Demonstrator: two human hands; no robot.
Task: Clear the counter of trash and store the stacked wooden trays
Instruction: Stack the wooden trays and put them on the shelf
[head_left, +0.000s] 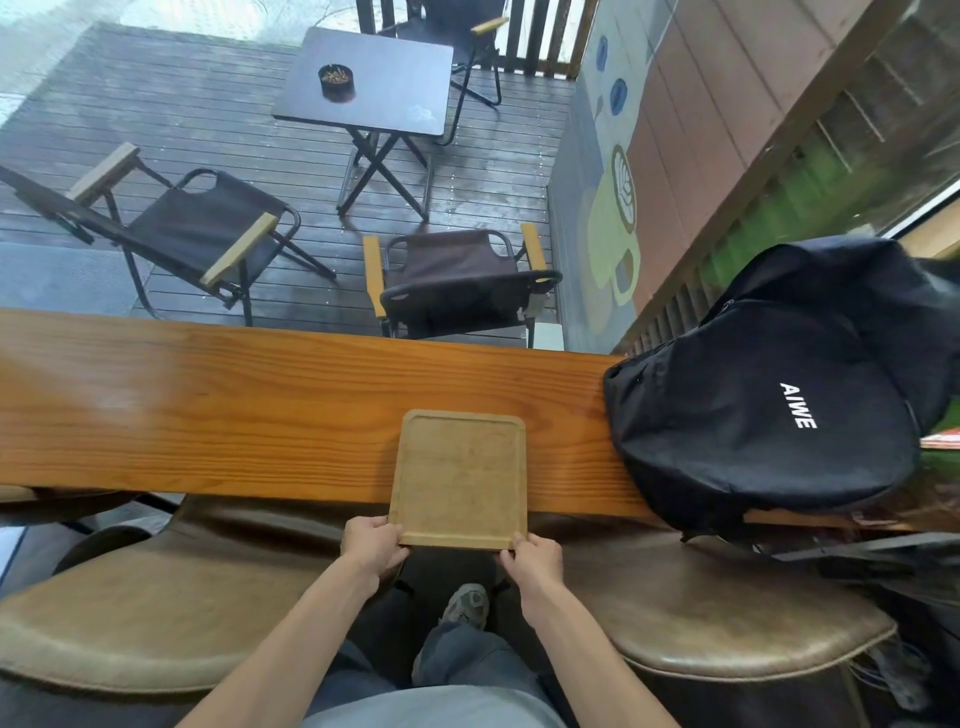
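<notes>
From the head view, your left hand (373, 545) and right hand (535, 557) pinch the near corners of the pale, rounded-rectangular wooden tray (460, 478), fingers curled under its overhanging edge. It lies on the long orange-brown wooden counter (208, 405), its long axis running away from your fingertips. Likely stiff and light; keep both corners.

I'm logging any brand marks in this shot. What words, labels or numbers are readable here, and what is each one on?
"AIWE": white capital letters on the black fabric backpack lying at the right end of the long wooden counter.
The pale rectangular wooden tray held by both hands shows no text.
The painted mural wall outside shows pictures only, no readable words.
</notes>
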